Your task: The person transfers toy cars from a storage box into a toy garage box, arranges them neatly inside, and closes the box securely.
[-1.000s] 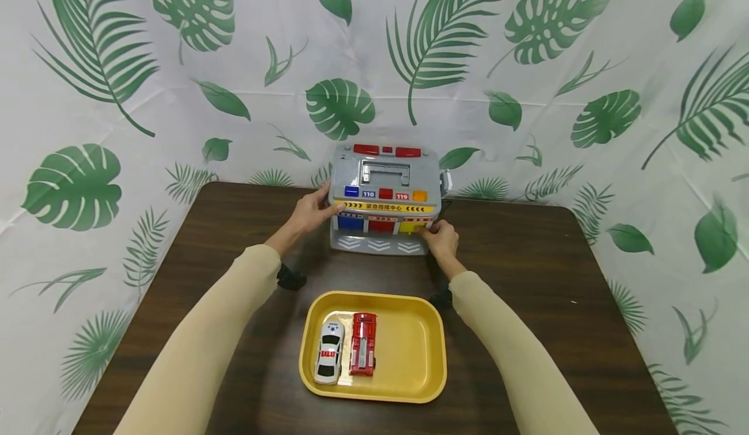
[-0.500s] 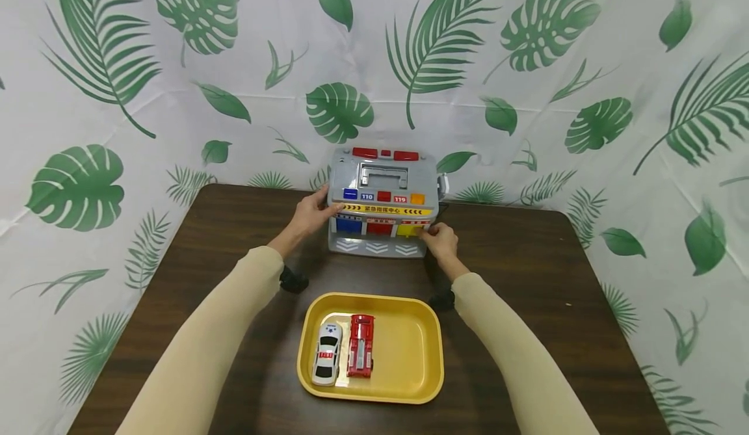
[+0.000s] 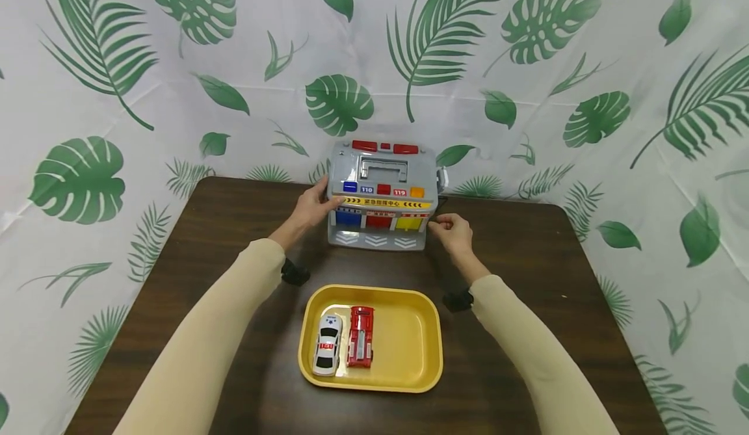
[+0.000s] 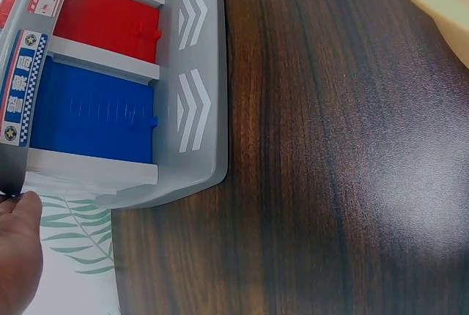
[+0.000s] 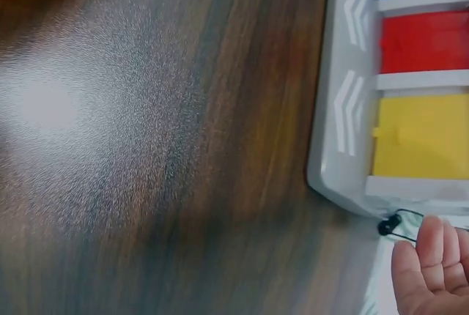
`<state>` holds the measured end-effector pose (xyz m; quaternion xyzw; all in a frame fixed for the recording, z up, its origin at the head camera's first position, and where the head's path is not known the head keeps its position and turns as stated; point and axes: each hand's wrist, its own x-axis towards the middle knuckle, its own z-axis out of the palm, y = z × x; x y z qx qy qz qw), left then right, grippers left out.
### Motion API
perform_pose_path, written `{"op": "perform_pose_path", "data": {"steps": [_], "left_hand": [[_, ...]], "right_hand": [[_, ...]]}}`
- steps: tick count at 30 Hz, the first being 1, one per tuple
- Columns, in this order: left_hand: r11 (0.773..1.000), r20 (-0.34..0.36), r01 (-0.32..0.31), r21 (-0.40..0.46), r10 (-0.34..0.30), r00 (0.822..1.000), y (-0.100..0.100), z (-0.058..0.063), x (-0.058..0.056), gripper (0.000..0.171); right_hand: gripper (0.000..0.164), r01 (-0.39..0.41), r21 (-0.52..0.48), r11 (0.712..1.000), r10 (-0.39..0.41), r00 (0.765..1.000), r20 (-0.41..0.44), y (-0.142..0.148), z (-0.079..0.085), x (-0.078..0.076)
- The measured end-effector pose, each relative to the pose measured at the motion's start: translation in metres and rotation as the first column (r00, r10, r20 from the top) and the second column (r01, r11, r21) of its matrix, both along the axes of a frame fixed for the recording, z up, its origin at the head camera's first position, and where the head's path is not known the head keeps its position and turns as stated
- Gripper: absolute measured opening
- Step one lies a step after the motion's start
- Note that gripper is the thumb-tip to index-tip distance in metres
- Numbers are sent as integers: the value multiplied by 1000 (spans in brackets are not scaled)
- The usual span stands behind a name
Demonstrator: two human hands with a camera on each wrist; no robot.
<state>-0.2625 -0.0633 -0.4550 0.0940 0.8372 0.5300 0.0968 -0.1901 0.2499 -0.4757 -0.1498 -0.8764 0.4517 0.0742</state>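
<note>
A grey toy garage (image 3: 380,181) with blue, red and yellow doors stands at the back of the table. My left hand (image 3: 310,209) grips its left end, with the thumb on the front edge of the roof and the other fingers mostly hidden. Beside the front right corner is my right hand (image 3: 455,232), its fingers loosely curled near the yellow door (image 3: 408,222). In the right wrist view, a thin black cord with a black bead (image 5: 390,225) passes close to those fingertips, and nothing shows between thumb and fingers. All three doors look closed.
A yellow tray (image 3: 409,383) sits nearer on the dark wooden table (image 3: 526,344). In its left part lie a white toy police car (image 3: 328,345) and a red toy fire engine (image 3: 360,336). A leaf-print curtain (image 3: 269,110) hangs behind the garage.
My right hand has drawn away from the yellow door, to the right of the garage. The left hand keeps its grip. Car, fire engine and tray have stayed in place.
</note>
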Motion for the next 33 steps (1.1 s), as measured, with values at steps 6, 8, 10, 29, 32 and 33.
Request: {"op": "perform_pose_path", "data": {"steps": [6,8,10,29,32,33], "left_hand": [[1000,-13,8,-5,-8,1000,-2,4,-2,80],[1000,-11,6,-3,-6,1000,-3,5,-3,80],[1000,-3,0,-1,0,1000,-3,5,-3,80],[999,10,-3,45,2,1000,-1,2,-2,79],[999,-3,-2,34,3,1000,0,1,-2,79],[1000,-4,-4,31,4,1000,0,1,-2,78]], "right_hand": [[33,12,-41,999,-15,998,-54,-2,18,9],[33,8,-60,998,-13,996,-88,-6,23,10],[33,-7,-74,997,-3,992,-130,-10,27,10],[44,-260,166,951,303,884,-356,-70,32,1],[47,-266,211,941,327,878,-351,-71,29,-1],[47,-269,222,937,334,875,-351,-71,28,-2]]}}
